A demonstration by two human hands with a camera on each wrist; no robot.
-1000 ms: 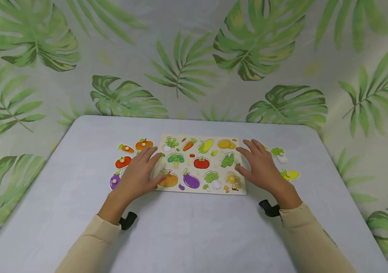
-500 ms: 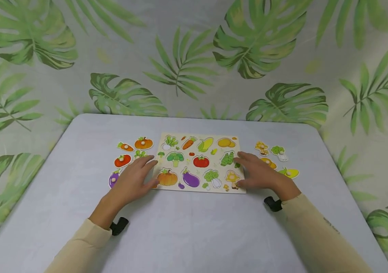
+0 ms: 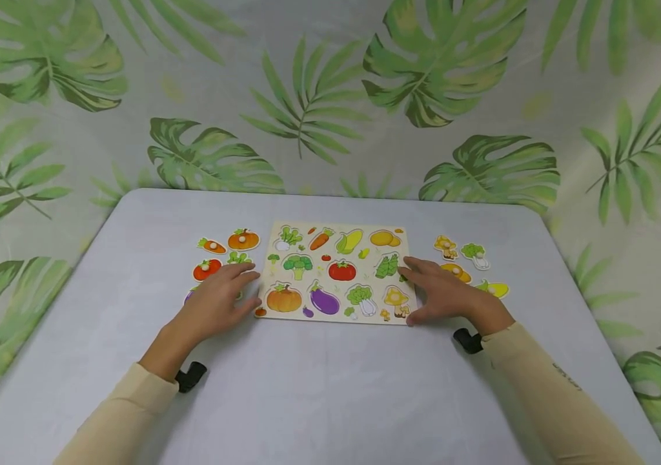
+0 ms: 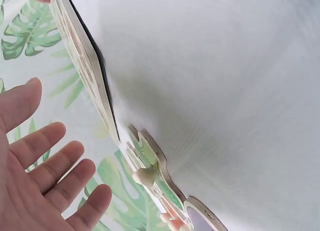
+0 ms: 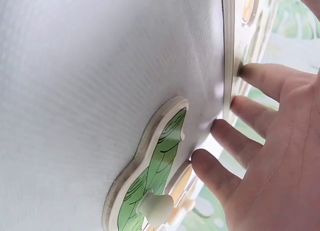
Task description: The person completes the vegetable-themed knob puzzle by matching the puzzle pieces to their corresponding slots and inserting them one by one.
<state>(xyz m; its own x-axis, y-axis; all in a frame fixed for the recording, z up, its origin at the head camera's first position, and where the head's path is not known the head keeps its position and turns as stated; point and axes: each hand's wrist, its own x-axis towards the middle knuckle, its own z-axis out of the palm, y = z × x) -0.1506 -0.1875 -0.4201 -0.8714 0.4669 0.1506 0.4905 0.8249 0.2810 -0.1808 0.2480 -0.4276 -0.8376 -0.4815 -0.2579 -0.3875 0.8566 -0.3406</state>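
A flat wooden puzzle board [image 3: 365,278] printed with vegetables lies mid-table. My right hand [image 3: 437,290] is at its right side, fingers spread, fingertips right at the board's edge; in the right wrist view its fingers [image 5: 260,78] reach the rim. My left hand [image 3: 220,300] hovers left of the board with fingers extended, holding nothing; the left wrist view shows the palm and a gap to the board's edge [image 4: 95,76]. Beneath and beside the left hand lie knobbed pieces: tomato [image 3: 205,269], eggplant [image 3: 188,296], partly hidden, and a leafy green one [image 3: 239,257].
Farther left are carrot [image 3: 212,245] and pumpkin [image 3: 243,239] pieces. To the right lie mushroom [image 3: 445,246], bok choy [image 3: 475,254], yellow-orange [image 3: 454,271] and corn [image 3: 496,289] pieces. A green knobbed piece [image 5: 167,146] sits below the right hand. A leaf-patterned cloth [image 3: 330,174] hangs behind the table.
My left hand has drawn back leftward, off the board. My right hand has come down to the board's right edge, uncovering the mushroom and yellow-orange pieces.
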